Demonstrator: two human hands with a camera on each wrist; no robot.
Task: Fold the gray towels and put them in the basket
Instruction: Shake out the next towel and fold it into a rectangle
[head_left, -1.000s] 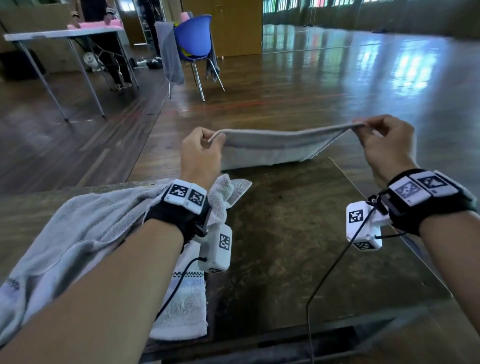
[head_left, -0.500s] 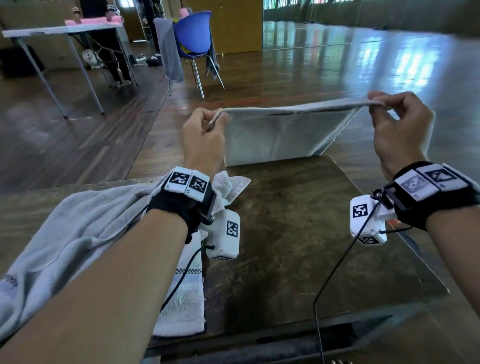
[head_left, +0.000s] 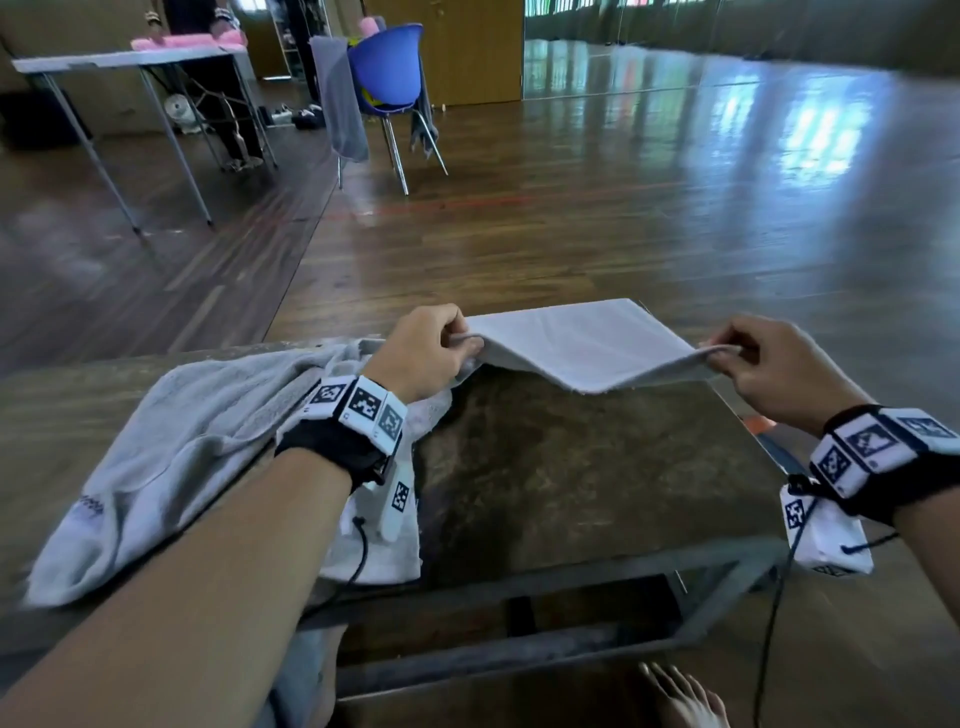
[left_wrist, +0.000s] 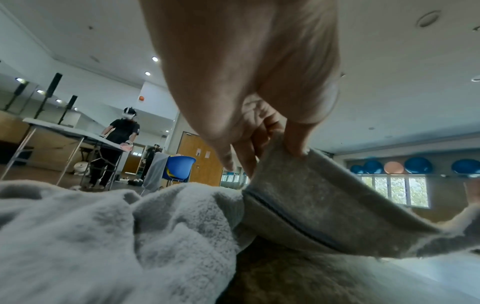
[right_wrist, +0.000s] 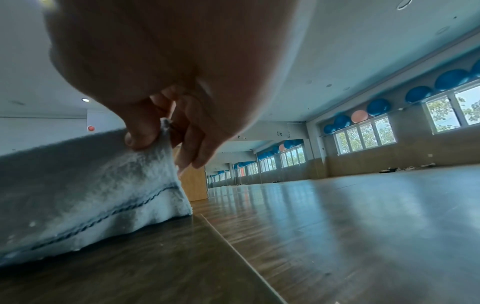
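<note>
Two hands held one gray towel (head_left: 582, 345) over the far end of the dark surface (head_left: 561, 478) in the head view — the left hand (head_left: 423, 349) pinched its near left corner, the right hand (head_left: 768, 366) its near right corner, and the cloth sagged between them with its far part lying on the surface. A second, crumpled towel (head_left: 171, 447) lay just left, under the left forearm. From the left wrist, the thumb and fingers (left_wrist: 296, 142) were clamped on the towel's hemmed edge (left_wrist: 324, 207), with the crumpled towel (left_wrist: 98, 236) heaped close beside it. From the right wrist, the thumb (right_wrist: 141, 135) pressed the towel's corner (right_wrist: 85, 185) against the curled fingers — the cloth hung down to touch the surface (right_wrist: 155, 267). No basket could be made out in any view.
</note>
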